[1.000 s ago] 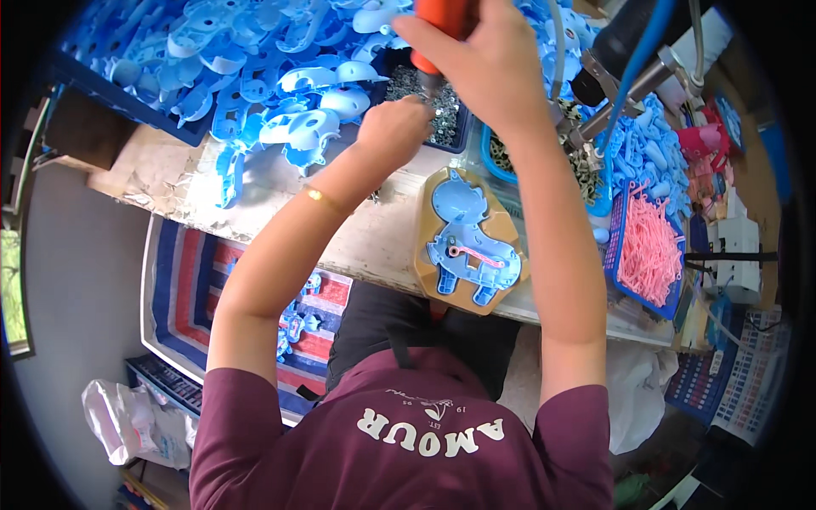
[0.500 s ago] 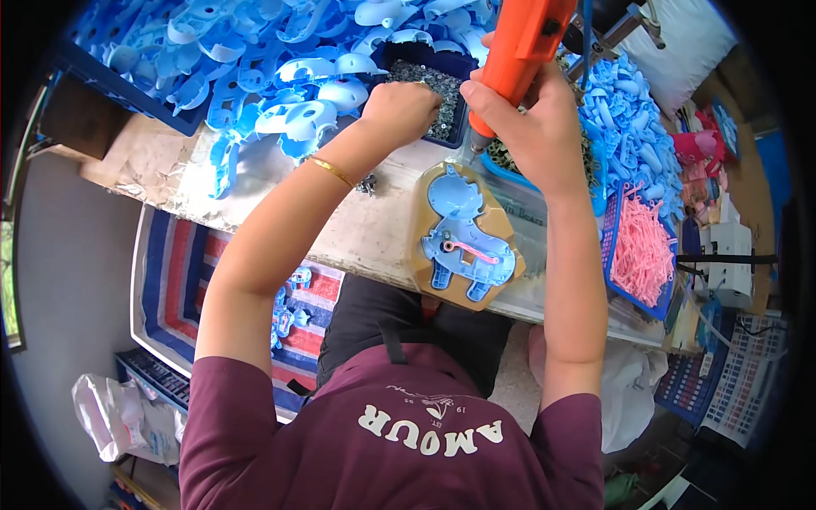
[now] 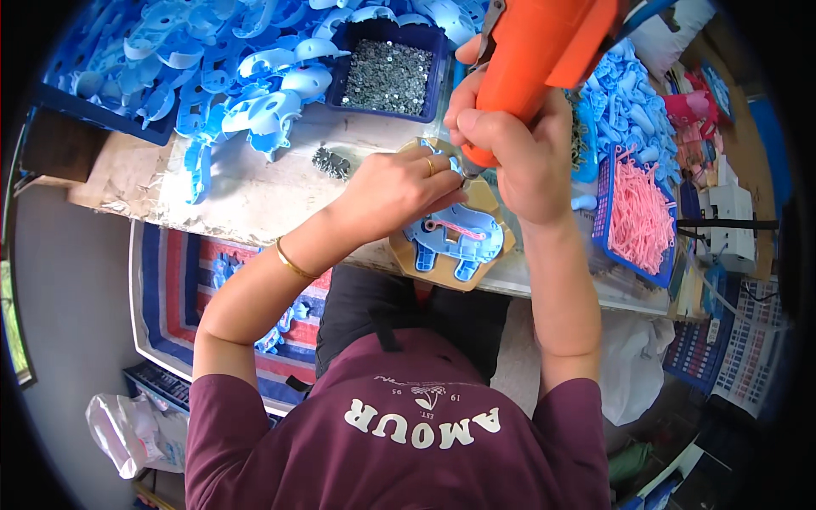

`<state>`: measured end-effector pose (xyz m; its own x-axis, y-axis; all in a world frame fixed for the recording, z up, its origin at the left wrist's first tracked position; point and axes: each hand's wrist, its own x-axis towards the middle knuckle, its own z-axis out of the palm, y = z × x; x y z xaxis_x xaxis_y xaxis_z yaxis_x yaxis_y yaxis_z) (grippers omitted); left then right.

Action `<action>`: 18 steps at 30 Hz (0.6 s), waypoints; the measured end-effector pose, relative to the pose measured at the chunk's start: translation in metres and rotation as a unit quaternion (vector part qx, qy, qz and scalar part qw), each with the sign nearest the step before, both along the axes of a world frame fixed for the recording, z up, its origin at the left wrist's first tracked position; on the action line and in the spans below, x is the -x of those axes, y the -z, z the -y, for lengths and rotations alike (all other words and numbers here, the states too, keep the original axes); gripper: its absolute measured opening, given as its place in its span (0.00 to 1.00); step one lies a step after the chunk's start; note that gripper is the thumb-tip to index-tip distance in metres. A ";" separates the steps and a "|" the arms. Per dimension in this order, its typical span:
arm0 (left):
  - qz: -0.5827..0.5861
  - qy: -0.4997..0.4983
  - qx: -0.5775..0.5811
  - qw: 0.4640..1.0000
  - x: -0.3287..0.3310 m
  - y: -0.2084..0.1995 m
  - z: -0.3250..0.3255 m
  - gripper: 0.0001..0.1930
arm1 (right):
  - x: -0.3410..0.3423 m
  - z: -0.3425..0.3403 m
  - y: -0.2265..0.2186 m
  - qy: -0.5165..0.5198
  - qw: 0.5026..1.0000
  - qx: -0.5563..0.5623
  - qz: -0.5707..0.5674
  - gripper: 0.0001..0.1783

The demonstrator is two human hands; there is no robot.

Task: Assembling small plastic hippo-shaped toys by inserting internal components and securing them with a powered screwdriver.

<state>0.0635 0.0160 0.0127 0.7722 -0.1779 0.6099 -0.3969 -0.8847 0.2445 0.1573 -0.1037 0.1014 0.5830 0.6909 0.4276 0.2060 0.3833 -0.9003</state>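
Right hand (image 3: pixel 525 151) clenched on orange driver (image 3: pixel 537 59); my left hand (image 3: pixel 401 189) over blue shell (image 3: pixel 481 246), grip unclear. Probably fastening; needs steady alignment.

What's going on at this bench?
A person's right hand grips an orange power screwdriver, its nose down by the fingertips of the left hand. The left hand covers the upper part of a blue animal-shaped half-shell in a tan fixture; whether it pinches anything is hidden. A pink link lies in the shell, and small metal parts fill a dark blue bin behind.
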 end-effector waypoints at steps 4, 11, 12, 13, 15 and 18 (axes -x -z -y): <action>0.008 0.011 0.004 1.000 0.006 0.002 0.008 0.09 | 0.005 0.006 0.000 0.015 1.000 0.005 -0.002 0.23; -0.036 0.033 0.092 0.995 0.013 0.006 0.020 0.06 | 0.010 0.013 0.000 0.026 1.000 -0.012 -0.009 0.24; -0.047 0.041 0.109 0.992 0.014 0.006 0.022 0.06 | 0.010 0.014 0.000 0.028 0.999 -0.012 -0.010 0.24; -0.048 0.043 0.110 0.992 0.015 0.006 0.023 0.06 | 0.010 0.016 0.000 0.026 1.000 -0.003 -0.009 0.24; -0.056 0.036 0.060 0.996 0.017 0.003 0.022 0.07 | 0.011 0.019 0.000 0.027 1.000 0.007 -0.009 0.24; -0.023 0.052 0.037 0.998 0.017 0.002 0.021 0.07 | 0.013 0.022 -0.004 0.026 0.999 0.020 -0.011 0.23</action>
<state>0.0469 -0.0053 0.0107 0.7791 -0.2145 0.5890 -0.4725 -0.8184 0.3270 0.1446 -0.1255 0.1049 0.6272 0.6759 0.3870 0.2044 0.3366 -0.9192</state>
